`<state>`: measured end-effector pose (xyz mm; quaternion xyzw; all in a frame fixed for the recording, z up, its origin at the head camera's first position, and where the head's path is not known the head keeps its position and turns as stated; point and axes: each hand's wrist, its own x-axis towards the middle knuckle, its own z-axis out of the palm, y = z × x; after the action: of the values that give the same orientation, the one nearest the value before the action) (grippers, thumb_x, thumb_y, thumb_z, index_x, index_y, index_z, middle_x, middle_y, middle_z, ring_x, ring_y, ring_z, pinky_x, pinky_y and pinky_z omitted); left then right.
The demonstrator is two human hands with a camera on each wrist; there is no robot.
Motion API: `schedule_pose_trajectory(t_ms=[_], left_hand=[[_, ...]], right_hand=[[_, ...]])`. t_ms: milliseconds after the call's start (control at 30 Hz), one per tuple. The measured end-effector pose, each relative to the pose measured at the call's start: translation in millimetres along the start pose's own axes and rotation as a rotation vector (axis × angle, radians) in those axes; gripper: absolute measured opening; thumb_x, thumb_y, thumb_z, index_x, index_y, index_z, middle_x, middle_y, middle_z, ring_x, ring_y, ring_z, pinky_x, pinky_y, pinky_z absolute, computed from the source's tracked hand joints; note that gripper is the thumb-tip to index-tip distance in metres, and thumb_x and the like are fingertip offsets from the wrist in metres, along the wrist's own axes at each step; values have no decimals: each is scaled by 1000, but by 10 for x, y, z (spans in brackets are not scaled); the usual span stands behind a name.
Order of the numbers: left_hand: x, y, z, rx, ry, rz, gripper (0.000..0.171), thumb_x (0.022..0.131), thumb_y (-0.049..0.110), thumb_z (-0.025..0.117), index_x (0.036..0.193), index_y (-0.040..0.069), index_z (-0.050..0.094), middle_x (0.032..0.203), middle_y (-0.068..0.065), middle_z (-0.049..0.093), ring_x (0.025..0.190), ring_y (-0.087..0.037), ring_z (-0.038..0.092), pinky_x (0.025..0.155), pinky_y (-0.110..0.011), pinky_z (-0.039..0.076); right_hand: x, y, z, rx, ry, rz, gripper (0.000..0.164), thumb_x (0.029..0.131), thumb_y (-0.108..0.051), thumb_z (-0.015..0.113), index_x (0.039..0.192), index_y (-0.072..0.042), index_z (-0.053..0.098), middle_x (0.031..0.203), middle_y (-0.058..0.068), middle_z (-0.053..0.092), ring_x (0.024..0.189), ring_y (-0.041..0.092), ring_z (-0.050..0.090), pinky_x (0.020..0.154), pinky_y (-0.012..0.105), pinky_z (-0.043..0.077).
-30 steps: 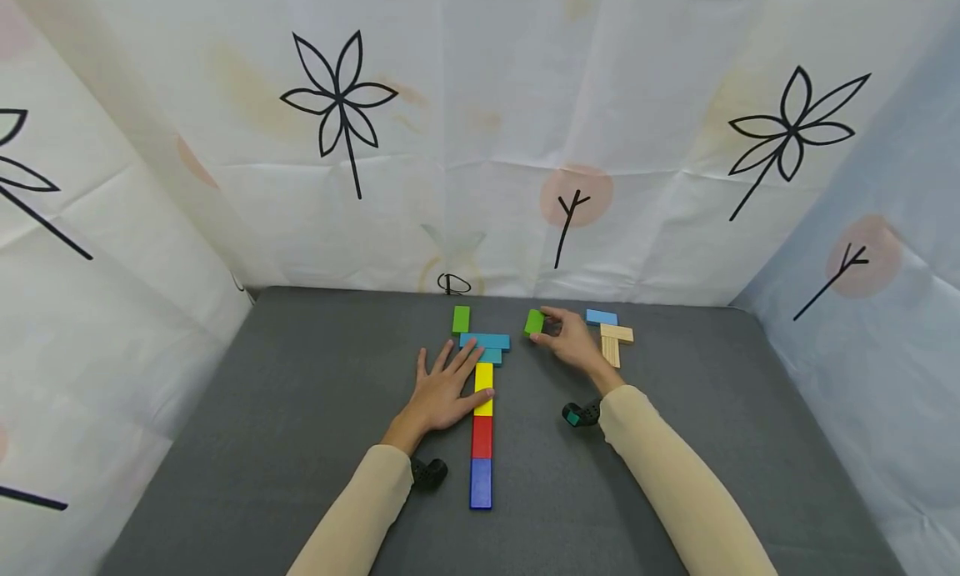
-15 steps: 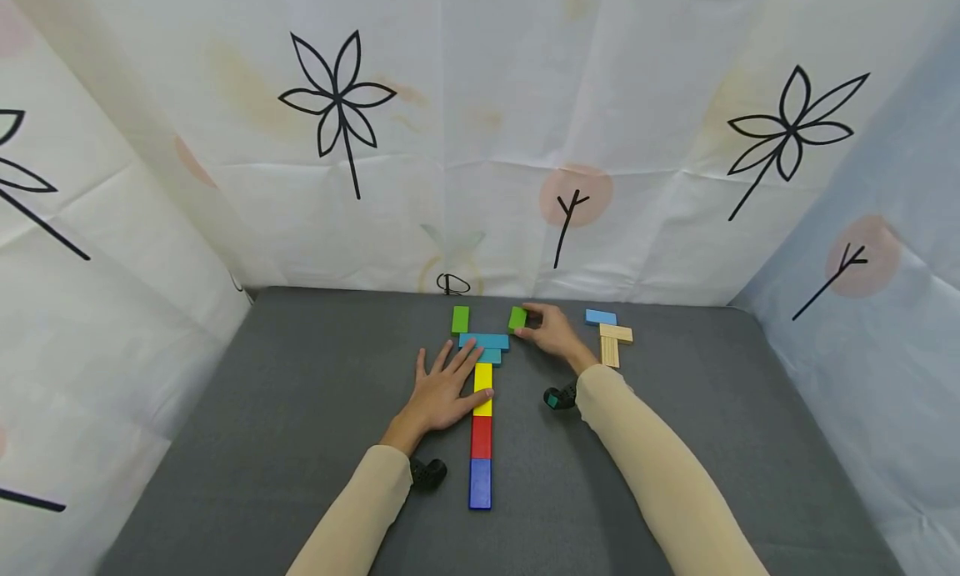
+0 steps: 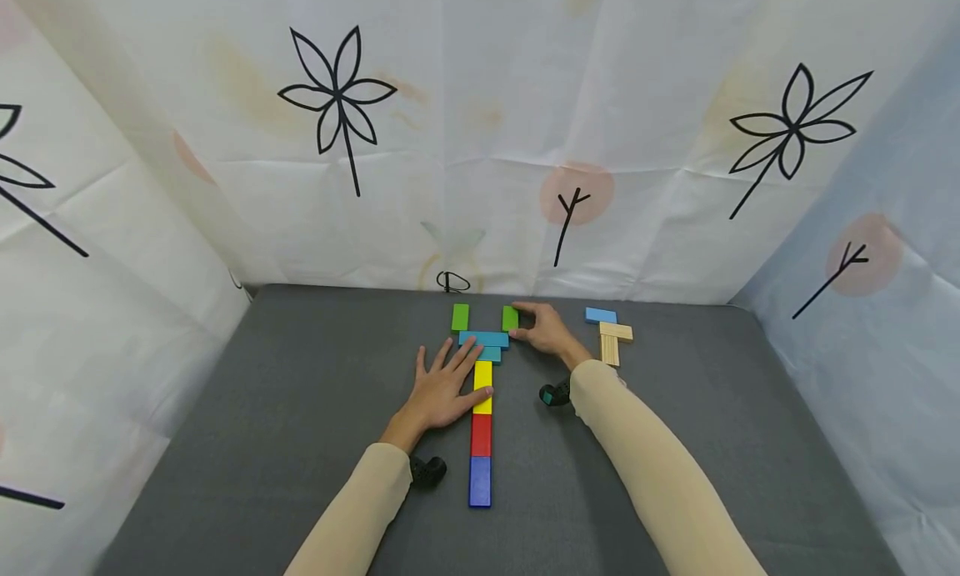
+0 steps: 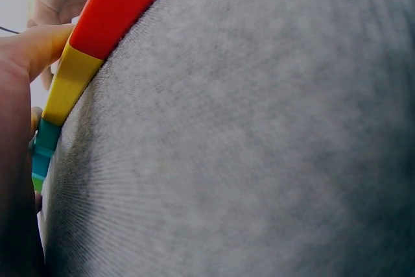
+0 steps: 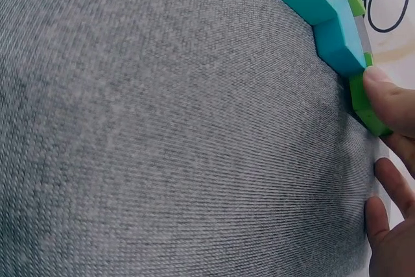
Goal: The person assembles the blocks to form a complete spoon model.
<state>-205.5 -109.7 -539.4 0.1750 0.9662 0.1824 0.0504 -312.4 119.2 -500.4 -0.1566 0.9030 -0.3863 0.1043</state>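
Note:
My right hand [image 3: 547, 330] pinches a green block [image 3: 510, 318] between thumb and fingers, at the right end of the upper teal block [image 3: 491, 339]. In the right wrist view the thumb lies against this green block [image 5: 371, 120], right by the teal corner. A second green block [image 3: 461, 317] stands at the teal block's left end. Below come a shorter teal block [image 3: 492, 355], a yellow block [image 3: 483, 374], a red block [image 3: 482, 435] and a blue block [image 3: 480, 482] in one column. Fingers spread, my left hand [image 3: 438, 395] rests over the column's left side, thumb on yellow, fingertips at teal.
Right of my right hand lie a light blue block [image 3: 601, 316] and plain wooden blocks [image 3: 617, 333]. The grey tabletop [image 3: 315, 409] ends at a white printed cloth [image 3: 487, 226] behind. Black wrist cameras [image 3: 429, 473] sit under both wrists.
My right hand has moved left with the green block, bringing it to the upper teal block's right end and straightening its tilt. The left hand stays put.

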Motion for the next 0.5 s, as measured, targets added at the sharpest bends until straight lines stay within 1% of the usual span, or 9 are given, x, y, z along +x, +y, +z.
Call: schedule_pose_trajectory(t_ms=[100, 300, 500], left_hand=[[-1, -2, 0, 1, -3, -1, 82, 98, 71, 39, 164, 28, 16, 170, 9, 6, 156, -31, 4, 114, -67, -12], [2, -7, 8, -2, 4, 0, 82, 98, 71, 39, 164, 28, 16, 170, 9, 7, 156, -31, 4, 114, -67, -13], [10, -11, 14, 3, 0, -3, 83, 98, 72, 39, 164, 29, 14, 170, 10, 6, 156, -30, 3, 114, -67, -13]], right_hand=[[3, 1, 2, -21, -3, -13, 57, 96, -11, 72, 147, 0, 51, 151, 22, 47, 142, 38, 40, 116, 52, 31], [-1, -9, 2, -71, -6, -30, 57, 96, -13, 72, 148, -3, 51, 152, 21, 47, 143, 39, 39, 117, 63, 22], [-2, -5, 4, -69, -19, -17, 57, 97, -13, 70, 150, -5, 50, 154, 20, 45, 145, 39, 35, 116, 67, 17]])
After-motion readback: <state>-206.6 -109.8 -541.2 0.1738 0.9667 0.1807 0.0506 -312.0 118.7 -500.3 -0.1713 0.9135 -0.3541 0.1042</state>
